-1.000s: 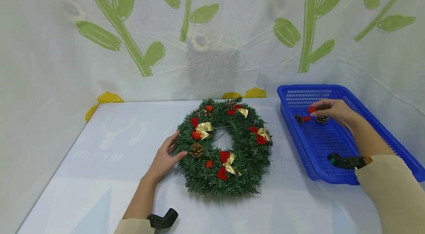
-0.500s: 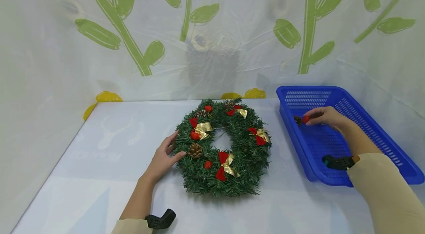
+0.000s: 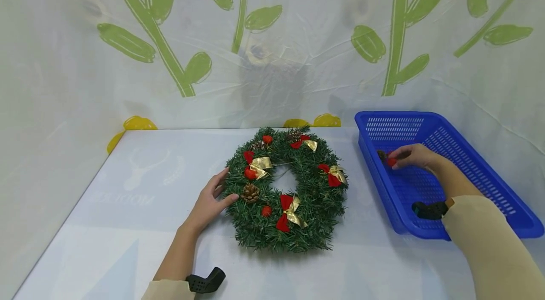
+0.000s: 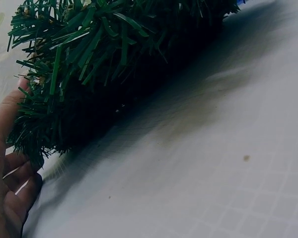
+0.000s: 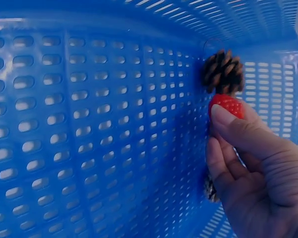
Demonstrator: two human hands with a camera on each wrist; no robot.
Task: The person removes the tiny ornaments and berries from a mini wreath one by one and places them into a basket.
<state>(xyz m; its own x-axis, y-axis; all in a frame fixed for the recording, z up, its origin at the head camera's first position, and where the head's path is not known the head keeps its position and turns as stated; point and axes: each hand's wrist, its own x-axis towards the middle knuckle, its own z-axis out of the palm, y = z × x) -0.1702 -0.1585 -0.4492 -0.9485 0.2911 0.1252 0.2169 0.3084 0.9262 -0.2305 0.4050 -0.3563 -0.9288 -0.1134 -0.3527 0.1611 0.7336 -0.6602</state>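
A green wreath lies on the table, decorated with red-and-gold bows, pine cones and red strawberry-like ornaments. My left hand holds its left edge, thumb on the top side and fingers around the outside. My right hand is down inside the blue basket and pinches a red strawberry ornament with pale dots between thumb and fingers. Right beside this ornament is a brown pine cone. Another pine cone is partly hidden behind the fingers.
The basket has slotted walls and stands at the table's right, near the back. A white cloth with printed flowers hangs behind the table. Each wrist wears a black camera mount.
My right hand has moved slightly left and lower in the basket; the pine cone to the right is now hidden in the head view. The left hand keeps its hold on the wreath.
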